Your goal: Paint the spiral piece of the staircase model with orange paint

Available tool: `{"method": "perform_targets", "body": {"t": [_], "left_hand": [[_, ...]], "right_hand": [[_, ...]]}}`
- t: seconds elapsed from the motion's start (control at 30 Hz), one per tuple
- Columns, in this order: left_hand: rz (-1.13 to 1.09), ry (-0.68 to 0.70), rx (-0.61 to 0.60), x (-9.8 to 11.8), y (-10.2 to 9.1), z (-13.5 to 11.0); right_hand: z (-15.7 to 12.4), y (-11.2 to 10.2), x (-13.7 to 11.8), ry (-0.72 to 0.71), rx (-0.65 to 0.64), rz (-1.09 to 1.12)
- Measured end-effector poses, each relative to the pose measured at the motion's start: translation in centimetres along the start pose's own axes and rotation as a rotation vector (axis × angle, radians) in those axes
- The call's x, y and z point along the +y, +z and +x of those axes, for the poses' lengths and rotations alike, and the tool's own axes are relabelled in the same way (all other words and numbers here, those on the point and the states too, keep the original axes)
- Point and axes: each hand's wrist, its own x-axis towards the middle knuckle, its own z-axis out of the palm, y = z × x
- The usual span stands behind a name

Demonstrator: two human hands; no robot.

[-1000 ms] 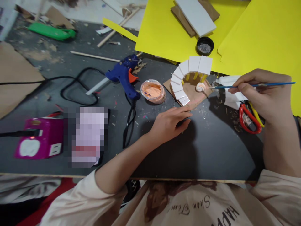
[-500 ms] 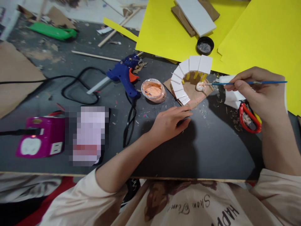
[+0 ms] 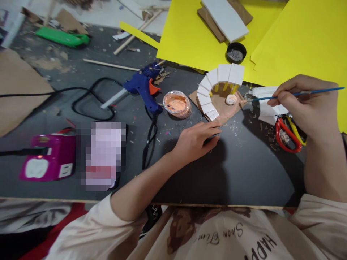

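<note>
A small model of a curved white staircase [image 3: 214,88] on yellow posts stands on a brown card base [image 3: 230,110], with a small round spiral piece [image 3: 231,99] beside it. My left hand [image 3: 196,141] lies on the dark table, fingers together, its fingertips pressing the near edge of that base. My right hand [image 3: 306,106] pinches a thin blue paintbrush [image 3: 295,94]; the brush tip sits just right of the spiral piece, off it. An open tub of orange paint [image 3: 177,104] stands left of the model.
A blue glue gun [image 3: 143,88] with a black cord lies left of the paint. Red-handled scissors [image 3: 287,137] and white card pieces [image 3: 267,108] sit under my right hand. Yellow paper sheets [image 3: 189,36], a black lid [image 3: 236,52], a green tool [image 3: 63,37] and a pink box [image 3: 47,160] lie around.
The brush tip has drawn back to the right, off the spiral piece it was touching. My right hand shifted right and slightly up. My left hand has stayed put.
</note>
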Motion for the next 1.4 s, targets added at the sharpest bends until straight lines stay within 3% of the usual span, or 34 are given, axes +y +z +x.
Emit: {"method": "perform_targets", "body": {"t": [0.1,0.27,0.7,0.93,1.17,1.4], "left_hand": [[0.001,-0.004,-0.005,0.0,0.0,0.0],[0.001,-0.009,-0.018,0.0,-0.1,0.0],[0.001,-0.032,-0.024,0.1,0.0,0.0],[0.013,-0.031,-0.028,0.1,-0.1,0.0],[-0.005,-0.022,-0.015,0.0,-0.1,0.0],[-0.015,-0.033,-0.02,0.1,-0.1,0.0]], "right_hand": [[-0.1,0.2,-0.1,-0.012,0.055,0.081],[-0.3,0.8,-0.2,-0.016,-0.044,0.153],[-0.3,-0.1,-0.6,-0.046,-0.1,-0.105],[-0.1,0.2,-0.4,0.015,0.065,0.047],[-0.2,0.9,-0.4,0.031,-0.022,0.177],[-0.6,0.5,-1.1,-0.031,-0.024,-0.042]]}}
